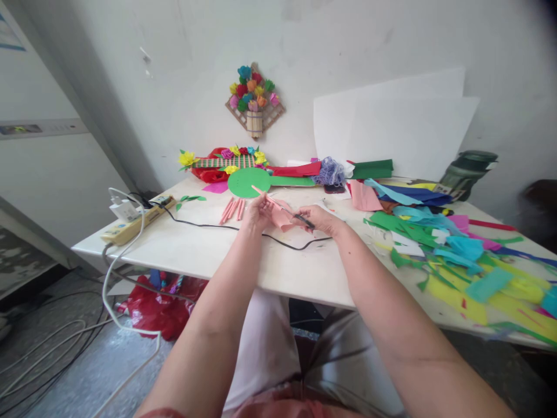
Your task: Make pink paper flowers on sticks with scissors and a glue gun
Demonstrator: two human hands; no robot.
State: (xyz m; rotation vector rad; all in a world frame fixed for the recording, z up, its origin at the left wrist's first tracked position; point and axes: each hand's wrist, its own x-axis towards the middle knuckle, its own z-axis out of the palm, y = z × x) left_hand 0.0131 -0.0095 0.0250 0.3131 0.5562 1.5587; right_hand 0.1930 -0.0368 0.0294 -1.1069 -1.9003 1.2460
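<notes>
My left hand [257, 215] is closed on a piece of pink paper [282, 219], and a pink strip pokes out beyond its fingertips. Scissors [304, 221] with dark handles are gripped in my right hand [321, 218], their blades pointing left along the paper's upper edge. Just left of my left hand lie several thin pink paper rolls [232, 210]. Beyond both hands rests a green round-headed cutout [249, 183] with a long green strip running right. A black cable [209, 225] passes across the table under my hands.
Paper scraps [456, 249] in many colours cover the table's right side, with a dark green bottle [467, 174] behind. On the left sits a power strip [139, 220] with a white charger. A flower-decorated piece [226, 161] lies at the back, beside crumpled purple shreds [331, 172].
</notes>
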